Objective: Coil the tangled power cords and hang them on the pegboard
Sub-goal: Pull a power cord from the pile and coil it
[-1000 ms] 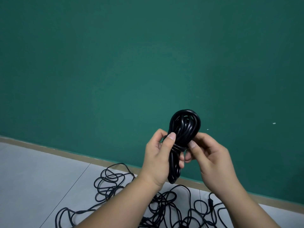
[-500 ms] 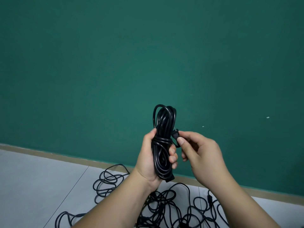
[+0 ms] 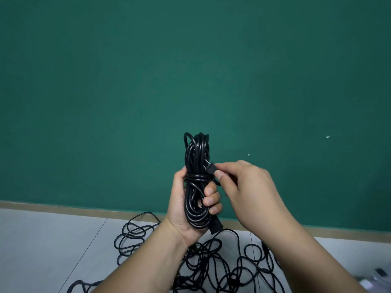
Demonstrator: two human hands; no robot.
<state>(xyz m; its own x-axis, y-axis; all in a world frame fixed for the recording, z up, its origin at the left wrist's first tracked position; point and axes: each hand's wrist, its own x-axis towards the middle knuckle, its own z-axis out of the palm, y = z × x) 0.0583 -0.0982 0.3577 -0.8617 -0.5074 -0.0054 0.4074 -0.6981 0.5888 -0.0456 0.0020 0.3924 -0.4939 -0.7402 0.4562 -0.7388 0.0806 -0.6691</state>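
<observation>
**Coiled cord (image 3: 195, 153): securing the plug end.**
Tangle (image 3: 211, 263) lies on the floor (image 3: 42, 240) below. Your left hand (image 3: 179, 204) grips the coiled cord upright, and your right hand (image 3: 247, 187) pinches the plug (image 3: 210, 168) beside its wrapped waist. Tuck the plug under a wrap, snugly.

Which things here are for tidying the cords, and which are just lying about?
For the job: coiled black cord, gripped by the left hand; its plug, pinched by the right hand; tangled cords on the floor.
Just there: green wall; baseboard; blurry grey thing, bottom right.
</observation>
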